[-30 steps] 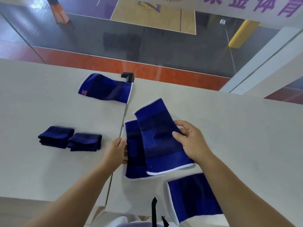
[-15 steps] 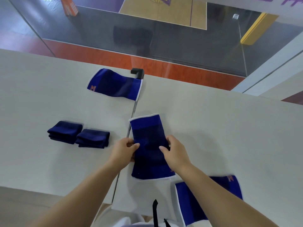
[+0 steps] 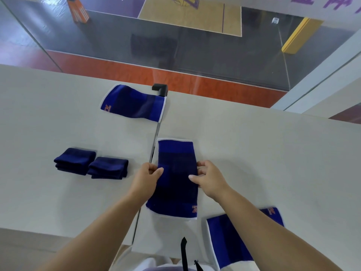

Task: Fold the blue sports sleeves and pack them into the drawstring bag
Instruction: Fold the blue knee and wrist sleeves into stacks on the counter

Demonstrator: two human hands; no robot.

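Near the desk's (image 3: 273, 163) front edge, the left hand (image 3: 145, 178) and right hand (image 3: 210, 178) pinch opposite long edges of the stacked blue sleeves (image 3: 175, 178), probably squaring them for folding, while the drawstring bag (image 3: 156, 266) waits below.

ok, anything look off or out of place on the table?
Nothing damaged or spilled. Minor: the far sleeve lies askew, its end at the table seam beside a black clamp. The near-right sleeve overhangs the table edge. Both hands grip the centre sleeve stack.
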